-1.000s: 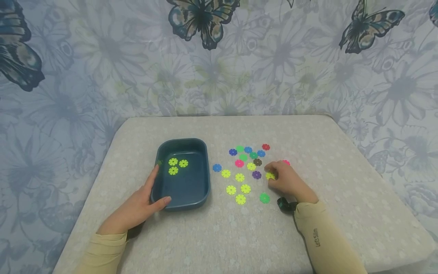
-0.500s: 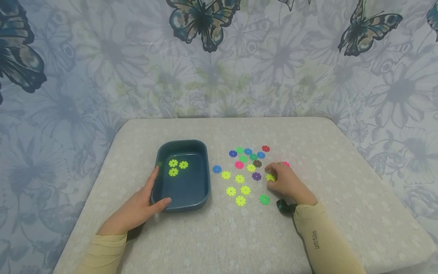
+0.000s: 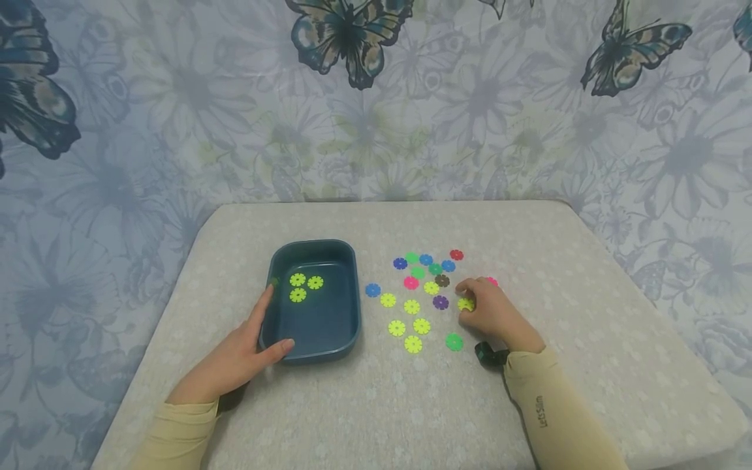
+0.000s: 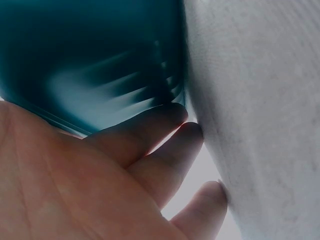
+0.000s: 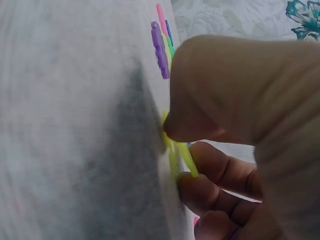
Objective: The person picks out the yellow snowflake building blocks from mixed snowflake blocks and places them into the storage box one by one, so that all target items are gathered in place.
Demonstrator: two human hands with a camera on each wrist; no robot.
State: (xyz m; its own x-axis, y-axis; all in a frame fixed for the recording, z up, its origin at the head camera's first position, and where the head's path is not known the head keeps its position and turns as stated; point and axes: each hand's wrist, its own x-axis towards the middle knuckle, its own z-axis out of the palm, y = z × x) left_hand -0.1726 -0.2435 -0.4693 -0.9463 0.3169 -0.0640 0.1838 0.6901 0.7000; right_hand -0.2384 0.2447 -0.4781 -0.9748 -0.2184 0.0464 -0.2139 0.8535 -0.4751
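Observation:
My left hand rests on a dark blue plastic tray at its near left corner. The thumb lies over the rim, and the other fingers extend nearly straight along the outer wall. Inside the tray lie several yellow notched discs. On the right, my right hand pinches a yellow notched disc between thumb and fingers, low over the cloth. A pink disc sits partly hidden behind this hand. Just left of the fingertips lies a purple disc.
Between tray and right hand, several loose discs lie spread on the cloth-covered table, among them a brown disc, a red disc and a blue disc. A green disc lies nearest the front. A butterfly-patterned wall stands behind.
The yellow disc at my right fingertips has shifted slightly right, toward the palm. My left hand and the tray hold still; the head view has tilted up a little.

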